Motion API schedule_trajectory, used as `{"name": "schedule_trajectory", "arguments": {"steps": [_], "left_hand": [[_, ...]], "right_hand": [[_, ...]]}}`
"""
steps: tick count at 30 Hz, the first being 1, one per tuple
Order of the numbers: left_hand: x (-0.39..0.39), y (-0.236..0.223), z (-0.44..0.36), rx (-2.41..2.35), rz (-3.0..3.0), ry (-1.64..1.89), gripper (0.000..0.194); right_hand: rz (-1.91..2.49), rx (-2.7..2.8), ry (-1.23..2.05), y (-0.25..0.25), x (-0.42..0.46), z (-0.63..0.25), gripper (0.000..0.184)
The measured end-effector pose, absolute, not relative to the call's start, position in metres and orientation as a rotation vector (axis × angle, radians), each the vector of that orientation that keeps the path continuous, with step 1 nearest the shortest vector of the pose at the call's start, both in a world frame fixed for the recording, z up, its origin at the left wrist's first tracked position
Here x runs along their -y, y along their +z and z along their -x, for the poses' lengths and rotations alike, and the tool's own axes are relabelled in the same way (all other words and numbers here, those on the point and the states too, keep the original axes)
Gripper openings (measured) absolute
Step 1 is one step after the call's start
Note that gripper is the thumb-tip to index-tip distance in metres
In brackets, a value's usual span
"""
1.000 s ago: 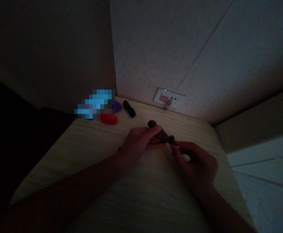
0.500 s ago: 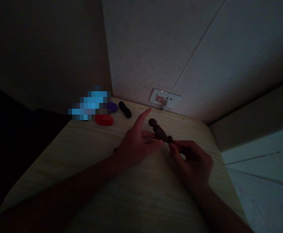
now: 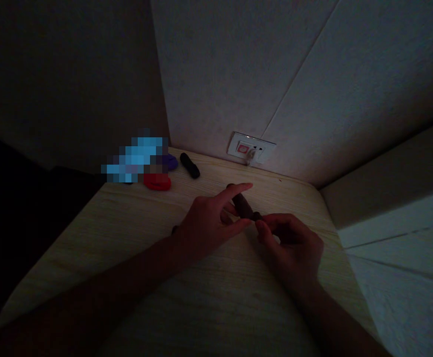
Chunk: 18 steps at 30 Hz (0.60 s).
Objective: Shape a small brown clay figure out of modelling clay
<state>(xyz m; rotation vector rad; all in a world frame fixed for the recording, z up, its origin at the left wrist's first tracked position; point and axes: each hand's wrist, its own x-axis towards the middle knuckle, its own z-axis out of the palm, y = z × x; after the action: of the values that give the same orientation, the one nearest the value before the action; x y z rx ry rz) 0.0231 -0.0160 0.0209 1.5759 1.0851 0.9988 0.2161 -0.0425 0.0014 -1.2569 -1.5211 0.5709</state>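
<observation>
Over the table, both hands are at a dark brown clay figure [image 3: 243, 206] made of rounded lumps joined in a row. My left hand [image 3: 211, 218] comes at it from the left. Its index finger lies across the upper part, the thumb reaches the lower part and the other fingers curl behind. Between the thumb and fingers of my right hand [image 3: 294, 243] the small lower end of the figure is pinched. The rounded top is mostly covered by the left index finger. Dim light hides finer detail.
Behind the hands lie a black clay piece [image 3: 189, 165], a red clay piece [image 3: 157, 182] and a purple piece [image 3: 170, 161], beside a pixelated bright blue patch [image 3: 136, 158]. A small dark lump [image 3: 174, 229] shows by my left wrist. A wall socket [image 3: 251, 148] is above the wooden table [image 3: 209, 297].
My left index finger has come down from pointing upward and now lies across the figure's upper part. My right hand keeps its pinch on the lower end. The view has shifted slightly.
</observation>
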Motion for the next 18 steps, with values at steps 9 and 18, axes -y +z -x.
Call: {"name": "schedule_trajectory", "arguments": {"steps": [9,18], "left_hand": [[0.0152,0.019,-0.0223,-1.082,-1.854,0.934,0.033],[0.0153,0.016,-0.0246,-1.052,-1.763,0.909,0.036]], "right_hand": [[1.248,1.609,0.509,0.0013,0.0433,-0.2204,0.007],[1.267,1.394,0.846,0.0094,0.0369,-0.2195,0.011]]}}
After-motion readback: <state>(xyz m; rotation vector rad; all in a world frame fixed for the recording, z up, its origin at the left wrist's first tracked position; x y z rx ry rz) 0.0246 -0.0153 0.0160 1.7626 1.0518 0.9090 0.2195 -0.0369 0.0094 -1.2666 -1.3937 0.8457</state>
